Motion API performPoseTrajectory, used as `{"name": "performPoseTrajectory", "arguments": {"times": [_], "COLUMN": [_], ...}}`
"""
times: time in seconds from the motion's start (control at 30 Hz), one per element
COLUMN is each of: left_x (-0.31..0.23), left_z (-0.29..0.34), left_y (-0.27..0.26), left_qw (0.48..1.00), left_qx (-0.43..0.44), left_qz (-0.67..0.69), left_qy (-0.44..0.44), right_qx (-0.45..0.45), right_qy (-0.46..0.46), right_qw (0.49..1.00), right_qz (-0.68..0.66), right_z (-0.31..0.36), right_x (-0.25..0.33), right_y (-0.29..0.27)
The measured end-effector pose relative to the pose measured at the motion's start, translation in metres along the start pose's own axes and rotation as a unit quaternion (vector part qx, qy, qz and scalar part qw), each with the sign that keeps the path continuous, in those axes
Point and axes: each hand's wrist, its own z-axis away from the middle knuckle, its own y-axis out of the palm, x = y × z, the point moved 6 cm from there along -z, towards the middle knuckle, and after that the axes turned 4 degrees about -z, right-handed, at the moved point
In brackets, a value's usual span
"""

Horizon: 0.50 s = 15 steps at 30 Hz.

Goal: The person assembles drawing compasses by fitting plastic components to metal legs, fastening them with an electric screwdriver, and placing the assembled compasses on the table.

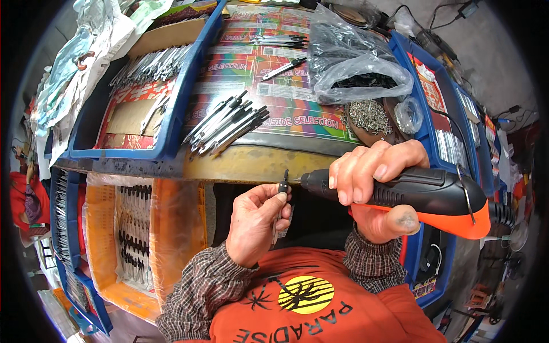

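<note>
In front of my chest, my left hand pinches a drawing compass upright between thumb and fingers. Its black head points up, and the fingers partly hide its silver legs. My right hand is wrapped round a black and orange electric screwdriver, held level. The screwdriver's tip points left, close to the compass head; whether they touch I cannot tell. On the table, just beyond my left hand, lies a loose pile of black and silver compasses. A single compass and another small bunch lie farther off.
A dish of small screws stands beside a clear plastic bag of dark parts. Blue trays flank the table's left and right. An orange crate lined with plastic holds rows of compasses at lower left. A cable trails from the screwdriver.
</note>
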Motion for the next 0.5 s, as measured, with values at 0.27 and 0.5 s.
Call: {"name": "performPoseTrajectory", "arguments": {"times": [0.27,0.5], "left_x": [0.0061,0.0060], "left_z": [-0.0025,0.0013], "left_y": [-0.0008,0.0021], "left_qw": [0.997,0.998], "left_qx": [-0.039,-0.035], "left_qz": [-0.047,-0.016], "left_qy": [0.042,0.058], "right_qx": [0.017,0.015], "right_qy": [0.008,0.006], "right_qw": [1.000,1.000], "right_qz": [-0.003,0.000], "right_z": [-0.0001,0.0000], "right_x": [-0.0047,-0.0047], "right_y": [0.0018,0.0007]}}
